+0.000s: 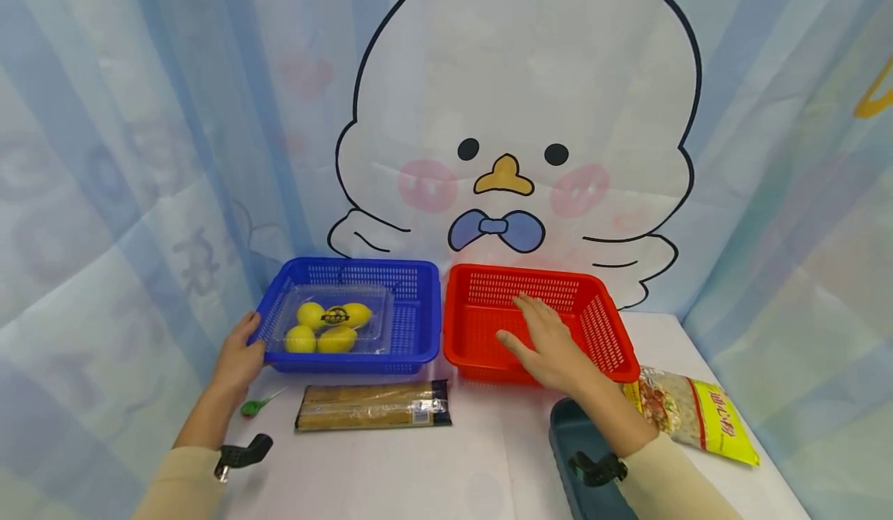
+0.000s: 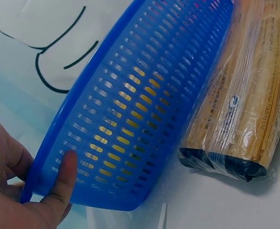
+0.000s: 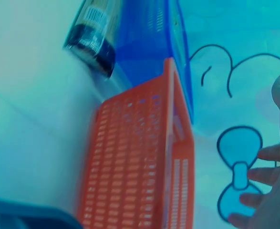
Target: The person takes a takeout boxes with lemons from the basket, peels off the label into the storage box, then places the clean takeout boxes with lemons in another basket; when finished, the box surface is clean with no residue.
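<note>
My left hand (image 1: 239, 357) grips the left rim of the blue basket (image 1: 418, 311); in the left wrist view the thumb of that hand (image 2: 39, 200) lies on the outside of the basket wall (image 2: 116, 114). Inside the basket is a clear plastic box with several yellow fruits (image 1: 337, 339). Over the red basket (image 1: 481, 353) my right hand (image 1: 558, 349) is held with its fingers spread and nothing in it. The right wrist view shows this hand (image 3: 273, 191) at the right edge, apart from the red basket (image 3: 125, 162).
A flat pack of brown sticks (image 1: 373, 406) lies in front of the blue basket, with a small green item (image 1: 253, 408) to its left. At the right are a dark teal bin (image 1: 572, 442) and a yellow-ended food bag (image 1: 698, 414). A curtain (image 1: 279, 117) hangs behind.
</note>
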Demonstrator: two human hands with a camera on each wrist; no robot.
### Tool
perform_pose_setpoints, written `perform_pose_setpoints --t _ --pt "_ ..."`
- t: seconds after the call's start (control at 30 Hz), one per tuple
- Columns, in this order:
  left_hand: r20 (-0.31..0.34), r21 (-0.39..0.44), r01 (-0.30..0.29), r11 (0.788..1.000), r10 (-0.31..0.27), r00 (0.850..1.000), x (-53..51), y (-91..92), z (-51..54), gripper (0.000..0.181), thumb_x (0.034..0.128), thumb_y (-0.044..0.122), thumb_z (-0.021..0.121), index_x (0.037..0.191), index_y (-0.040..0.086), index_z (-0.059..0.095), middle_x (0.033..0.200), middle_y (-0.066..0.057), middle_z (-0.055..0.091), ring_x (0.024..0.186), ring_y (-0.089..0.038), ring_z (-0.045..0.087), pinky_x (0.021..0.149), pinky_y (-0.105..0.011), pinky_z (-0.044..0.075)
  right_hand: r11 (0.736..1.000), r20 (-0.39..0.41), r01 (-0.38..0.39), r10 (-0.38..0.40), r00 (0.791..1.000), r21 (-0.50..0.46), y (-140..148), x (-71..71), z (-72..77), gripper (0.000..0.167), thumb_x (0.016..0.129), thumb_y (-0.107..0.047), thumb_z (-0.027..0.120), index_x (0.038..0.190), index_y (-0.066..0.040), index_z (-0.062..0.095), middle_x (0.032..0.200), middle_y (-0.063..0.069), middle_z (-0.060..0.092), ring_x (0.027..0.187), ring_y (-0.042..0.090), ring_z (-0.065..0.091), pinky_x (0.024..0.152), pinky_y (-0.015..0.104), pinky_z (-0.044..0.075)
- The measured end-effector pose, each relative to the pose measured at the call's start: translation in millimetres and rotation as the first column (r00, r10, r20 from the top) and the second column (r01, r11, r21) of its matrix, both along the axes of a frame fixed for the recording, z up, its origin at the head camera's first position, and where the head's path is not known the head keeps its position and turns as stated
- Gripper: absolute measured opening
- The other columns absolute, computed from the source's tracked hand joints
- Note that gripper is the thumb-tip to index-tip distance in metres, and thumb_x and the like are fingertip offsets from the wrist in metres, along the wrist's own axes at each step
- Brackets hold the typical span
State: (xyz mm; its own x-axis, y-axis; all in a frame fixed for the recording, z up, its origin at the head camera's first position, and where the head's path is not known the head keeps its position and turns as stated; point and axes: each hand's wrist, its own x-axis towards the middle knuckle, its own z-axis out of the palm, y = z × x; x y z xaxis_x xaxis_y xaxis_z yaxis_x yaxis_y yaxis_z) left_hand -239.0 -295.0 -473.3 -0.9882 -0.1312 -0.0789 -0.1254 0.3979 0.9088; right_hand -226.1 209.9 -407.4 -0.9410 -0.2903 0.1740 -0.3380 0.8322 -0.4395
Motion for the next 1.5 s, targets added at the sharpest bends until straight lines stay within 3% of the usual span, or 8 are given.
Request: perform_pose_setpoints --t 0.23,0.47,0.77,1.03,1.17,1.37,1.5 --pt "-0.002 -0.008 -0.007 1.000 0.007 1.000 -0.5 -1.0 -1.6 0.065 0.1068 0.000 0.027 0.167 0.000 0.002 0.178 -0.014 -0.012 0.162 -0.046 -0.007 0.126 -0.063 0.027 0.999 0.032 -0.031 0.032 0.999 -0.028 -21.3 -2.6 10.5 0.091 0.100 -0.062 0.062 0.168 -0.014 0.028 0.172 0.014 0.033 0.158 0.039 0.031 0.123 0.066 0.035" --pt "-0.011 0.023 0.013 1.000 -0.013 1.000 0.5 -0.8 -2.8 0.065 0.1073 -0.001 0.026 0.167 -0.001 0.001 0.177 -0.015 -0.014 0.162 -0.046 -0.005 0.125 -0.062 0.030 0.996 0.053 -0.073 0.076 0.996 -0.058 -41.1 -5.3 15.8 0.086 0.101 -0.056 0.066 0.167 -0.013 0.031 0.171 0.011 0.035 0.158 0.037 0.033 0.123 0.063 0.036" --pt "-0.002 0.114 0.059 0.992 -0.059 0.998 0.7 -4.4 -4.8 0.068 0.1072 -0.003 0.026 0.167 0.005 -0.005 0.176 -0.010 -0.020 0.162 -0.043 -0.009 0.126 -0.060 0.028 0.991 0.076 -0.100 0.107 0.991 -0.086 -62.3 -11.9 16.3 0.087 0.100 -0.060 0.063 0.166 -0.013 0.033 0.170 0.010 0.038 0.157 0.034 0.036 0.124 0.060 0.038" --pt "0.014 0.149 0.045 0.988 -0.048 0.999 0.9 -5.0 -4.5 0.073 0.1043 -0.007 0.028 0.168 0.008 -0.004 0.176 -0.007 -0.020 0.163 -0.042 -0.002 0.126 -0.054 0.032 0.977 0.135 -0.097 0.124 0.983 -0.191 -80.2 -14.9 15.1 0.087 0.100 -0.059 0.065 0.166 -0.012 0.034 0.166 0.013 0.042 0.134 0.036 0.062 0.104 0.050 0.059" --pt "0.021 0.137 0.051 0.989 -0.055 0.998 1.7 -5.1 -3.4 0.071 0.1060 -0.006 0.028 0.168 0.008 -0.005 0.176 -0.008 -0.020 0.163 -0.043 0.003 0.123 -0.047 0.039 0.976 0.151 -0.085 0.117 0.982 -0.201 -88.2 -16.8 14.8 0.087 0.099 -0.060 0.066 0.166 -0.013 0.034 0.165 0.013 0.043 0.134 0.033 0.061 0.105 0.051 0.059" --pt "0.024 0.179 0.058 0.982 -0.063 0.998 3.4 -5.2 -3.2 0.069 0.1083 -0.005 0.026 0.167 0.007 -0.008 0.175 -0.007 -0.024 0.162 -0.043 -0.002 0.127 -0.055 0.028 0.973 0.190 -0.069 0.113 0.975 -0.221 -100.5 -21.9 9.3 0.089 0.099 -0.063 0.064 0.166 -0.013 0.034 0.167 0.012 0.041 0.147 0.034 0.049 0.116 0.059 0.049" --pt "0.026 0.207 0.062 0.976 -0.069 0.997 2.4 -5.9 -3.5 0.069 0.1090 -0.005 0.025 0.167 0.008 -0.009 0.175 -0.005 -0.025 0.163 -0.041 -0.001 0.127 -0.054 0.028 0.964 0.213 -0.074 0.131 0.968 -0.256 -108.0 -26.4 3.7 0.088 0.100 -0.061 0.064 0.165 -0.011 0.034 0.167 0.012 0.041 0.147 0.036 0.049 0.115 0.059 0.049"
